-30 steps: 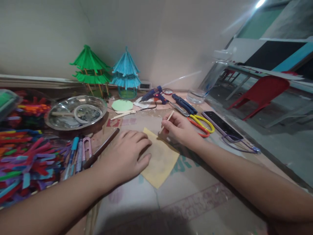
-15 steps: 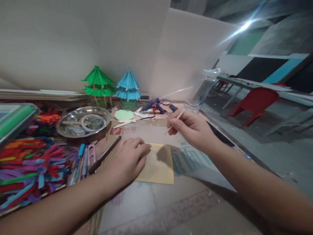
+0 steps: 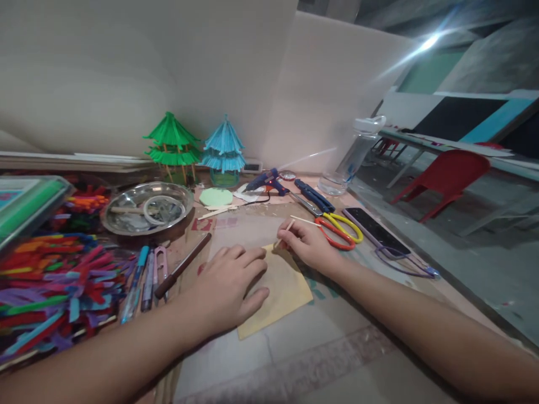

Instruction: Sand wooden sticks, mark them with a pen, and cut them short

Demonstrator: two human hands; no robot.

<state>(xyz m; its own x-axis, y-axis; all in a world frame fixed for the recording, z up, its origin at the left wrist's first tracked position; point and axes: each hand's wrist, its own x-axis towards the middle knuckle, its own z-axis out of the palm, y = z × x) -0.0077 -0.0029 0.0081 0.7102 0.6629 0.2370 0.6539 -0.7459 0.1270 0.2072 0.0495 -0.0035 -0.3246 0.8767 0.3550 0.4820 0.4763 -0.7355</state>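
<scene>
A square sheet of yellow paper (image 3: 280, 289) lies slightly turned on the printed board in front of me. My left hand (image 3: 236, 280) rests on its left part, palm down with the fingers spread. At the sheet's far edge, my right hand (image 3: 305, 241) pinches a thin wooden stick (image 3: 289, 226), whose lower end meets the paper. Another thin pale stick (image 3: 305, 221) shows just behind the right hand; whether the hand touches it I cannot tell. Scissors with red and yellow handles (image 3: 337, 230) lie just beyond that hand.
A blue glue gun (image 3: 263, 180), pliers (image 3: 314, 195), a phone (image 3: 377, 233) and a clear bottle (image 3: 357, 151) stand or lie around the back and right. Leftward are a metal plate (image 3: 113, 221), a brown marker (image 3: 183, 266) and colourful pipe cleaners (image 3: 54, 292). Green (image 3: 172, 140) and blue (image 3: 224, 146) model pavilions stand behind.
My right hand has come down and left with the stick, onto the paper's far edge. The yellow sheet has turned a little. The scissors and phone are uncovered. My left-hand fingers have spread.
</scene>
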